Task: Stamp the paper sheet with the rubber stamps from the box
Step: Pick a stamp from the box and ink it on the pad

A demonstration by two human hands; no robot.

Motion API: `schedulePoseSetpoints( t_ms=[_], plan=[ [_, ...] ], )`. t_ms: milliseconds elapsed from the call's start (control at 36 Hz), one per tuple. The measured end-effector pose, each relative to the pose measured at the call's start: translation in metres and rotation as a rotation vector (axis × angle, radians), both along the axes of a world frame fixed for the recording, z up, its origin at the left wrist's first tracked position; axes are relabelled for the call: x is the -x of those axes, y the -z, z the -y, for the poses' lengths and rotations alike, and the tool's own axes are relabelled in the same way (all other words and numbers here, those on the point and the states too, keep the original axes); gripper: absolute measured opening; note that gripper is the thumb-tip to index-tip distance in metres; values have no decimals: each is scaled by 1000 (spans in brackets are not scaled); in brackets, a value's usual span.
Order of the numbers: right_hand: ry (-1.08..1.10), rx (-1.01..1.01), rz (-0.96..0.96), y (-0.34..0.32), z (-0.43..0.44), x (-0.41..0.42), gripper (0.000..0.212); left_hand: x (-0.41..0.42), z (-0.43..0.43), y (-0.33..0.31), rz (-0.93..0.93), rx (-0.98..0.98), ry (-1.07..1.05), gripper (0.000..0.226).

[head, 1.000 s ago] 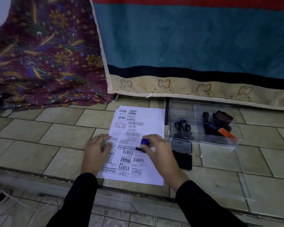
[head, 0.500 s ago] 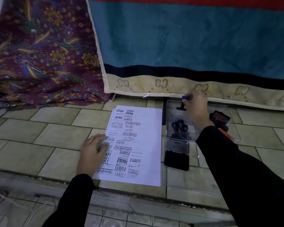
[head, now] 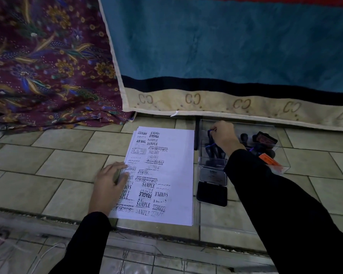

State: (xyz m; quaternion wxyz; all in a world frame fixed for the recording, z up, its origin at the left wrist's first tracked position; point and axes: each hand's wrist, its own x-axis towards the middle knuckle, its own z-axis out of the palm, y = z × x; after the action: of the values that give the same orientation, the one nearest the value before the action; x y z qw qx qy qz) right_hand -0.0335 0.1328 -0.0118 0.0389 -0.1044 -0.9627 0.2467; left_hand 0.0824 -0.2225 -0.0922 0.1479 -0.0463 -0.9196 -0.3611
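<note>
Across the upper right of the frame, a teal blanket (head: 226, 46) with a cream border, hanging down to the tiled floor (head: 38, 165). At upper left, a maroon floral cloth (head: 38, 66), bunched where it meets the tiles. At centre, flat on the floor, the paper sheet (head: 174, 175), its left half and lower part crowded with black stamp marks, among them SAMPLE, FRAGILE and AIR MAIL. Just right of the sheet, toward the blanket, the clear box (head: 281, 155), with dark rubber stamps (head: 214, 153) standing in its left part and more lying on the right. Below the box, an ink pad (head: 212, 192), lid open. Left grip (head: 109, 186) spread flat with straight fingers, pressing the sheet's left edge. Right grip (head: 224, 135) inside the box's left part, fingertips pinching the top of a blue-topped stamp (head: 210, 135).
</note>
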Motion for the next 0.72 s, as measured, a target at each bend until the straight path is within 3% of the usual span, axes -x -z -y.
schedulePoseSetpoints(
  t_ms=[139,361,500,722],
  plan=[
    [-39,-58,42,-5,-3,-1,25,0,0,-2,0,-4,2,31],
    [70,12,-187,-14,-52,0,20,0,1,0,-1,-5,1,29],
    [110,-174,45,-12,-71,3,20,1,0,0,-3,1,0,29],
    [76,-363,152,-11,-69,11,16,0,0,0,-10,9,-6,29]
  ],
)
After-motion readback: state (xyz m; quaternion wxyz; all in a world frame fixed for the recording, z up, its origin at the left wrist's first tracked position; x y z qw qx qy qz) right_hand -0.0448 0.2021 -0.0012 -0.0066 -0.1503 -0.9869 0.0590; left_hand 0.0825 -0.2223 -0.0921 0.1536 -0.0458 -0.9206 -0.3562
